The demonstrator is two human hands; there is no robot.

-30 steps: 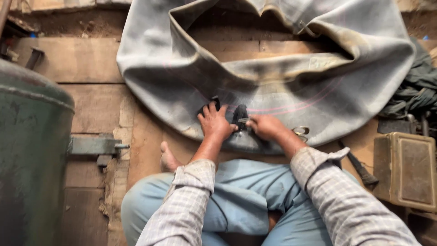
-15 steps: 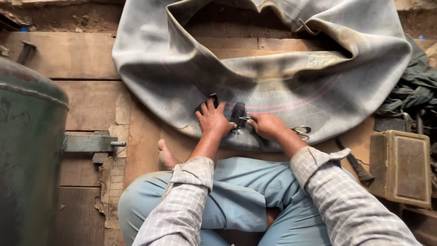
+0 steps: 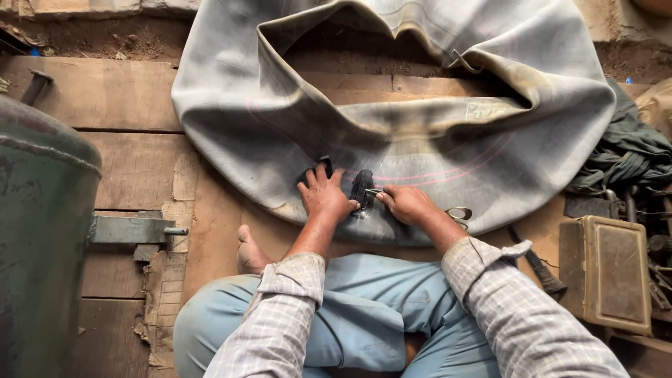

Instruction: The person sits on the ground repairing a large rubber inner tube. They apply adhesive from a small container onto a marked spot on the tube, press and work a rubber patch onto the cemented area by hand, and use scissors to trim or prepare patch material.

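A large, limp, grey rubber inner tube [image 3: 392, 140] is spread flat over the worn wooden plank floor [image 3: 105, 98], its near edge lying just in front of the seated person's knees. The left hand [image 3: 323, 194] is pressed palm down on the near part of the tube, fingers spread wide, with a small black piece of rubber [image 3: 323, 164] showing at its fingertips. The right hand [image 3: 407, 203] is closed narrowly around a small metal tool [image 3: 373, 191], whose tip is set against a dark, roughened oval patch area [image 3: 362, 187] between the two hands. A pair of scissors [image 3: 458, 213] lies on the tube just beside the right wrist.

As far as can be judged, the work is at an early to middle stage: the tube has been laid out and held down, and one spot has been darkened or scraped. Whether a patch has already been bonded there cannot be told.

Near the floor's right edge a tan metal box [image 3: 616, 273] and a dark-handled hammer [image 3: 539, 269] lie unused; a green metal drum [image 3: 38, 238] stands at the left edge.
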